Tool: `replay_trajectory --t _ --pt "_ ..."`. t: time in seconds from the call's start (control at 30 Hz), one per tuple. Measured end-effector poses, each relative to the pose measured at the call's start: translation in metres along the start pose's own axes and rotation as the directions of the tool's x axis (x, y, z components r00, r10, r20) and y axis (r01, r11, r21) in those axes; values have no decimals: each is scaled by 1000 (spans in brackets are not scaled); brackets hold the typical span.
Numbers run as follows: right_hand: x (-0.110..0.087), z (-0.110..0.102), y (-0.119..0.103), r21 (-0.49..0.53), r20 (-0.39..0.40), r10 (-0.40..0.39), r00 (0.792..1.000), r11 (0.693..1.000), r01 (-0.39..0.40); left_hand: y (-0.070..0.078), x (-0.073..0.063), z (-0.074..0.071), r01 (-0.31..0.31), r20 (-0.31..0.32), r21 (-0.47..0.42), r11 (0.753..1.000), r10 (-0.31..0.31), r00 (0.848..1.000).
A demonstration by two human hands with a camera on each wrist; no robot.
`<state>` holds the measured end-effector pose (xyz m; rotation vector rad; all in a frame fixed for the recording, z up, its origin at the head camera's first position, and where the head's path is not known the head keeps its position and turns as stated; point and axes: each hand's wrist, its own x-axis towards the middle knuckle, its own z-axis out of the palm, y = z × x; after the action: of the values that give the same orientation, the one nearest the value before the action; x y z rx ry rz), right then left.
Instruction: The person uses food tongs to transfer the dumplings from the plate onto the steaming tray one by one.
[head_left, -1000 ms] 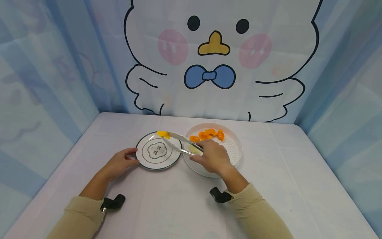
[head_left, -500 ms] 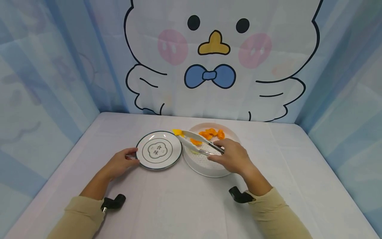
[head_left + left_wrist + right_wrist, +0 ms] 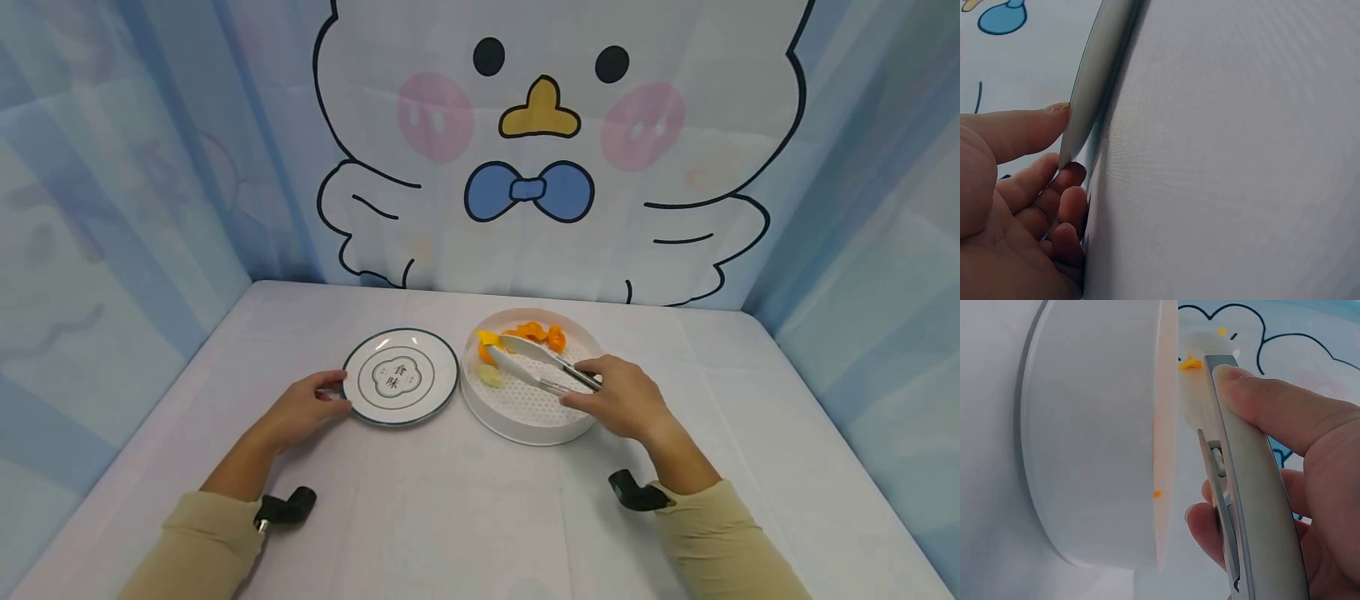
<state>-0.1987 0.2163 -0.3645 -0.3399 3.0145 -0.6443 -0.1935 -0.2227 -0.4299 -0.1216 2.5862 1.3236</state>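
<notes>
My left hand pinches the left rim of a white plate with a dark edge and printed characters. In the left wrist view its thumb lies on the upper side of the plate, with fingertips beneath the rim. Metal tongs are in my right hand, thumb on one arm and fingers on the other. Their pale tips hold a yellow piece over the left part of a round white container. Inside lie several orange pieces and a pale yellow piece.
Plate and container stand side by side on a white-covered table. A curtain with a cartoon bird hangs behind the table's far edge, and blue-white curtains close in both sides. The container's tall wall rises beside the tongs.
My right hand has moved right, carrying the tongs and yellow piece from above the plate to over the white container. The left hand and plate have stayed put.
</notes>
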Motion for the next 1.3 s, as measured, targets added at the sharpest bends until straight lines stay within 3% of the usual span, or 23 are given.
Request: replay_trajectory --t 0.47,1.3 --pt "-8 -5 18 -23 29 55 998 998 -55 0 0 1 2 5 -10 1000 -2 1000" --pt "-14 -9 25 -25 46 78 996 997 -77 1 -2 -1 -1 5 -13 1000 1 1000"
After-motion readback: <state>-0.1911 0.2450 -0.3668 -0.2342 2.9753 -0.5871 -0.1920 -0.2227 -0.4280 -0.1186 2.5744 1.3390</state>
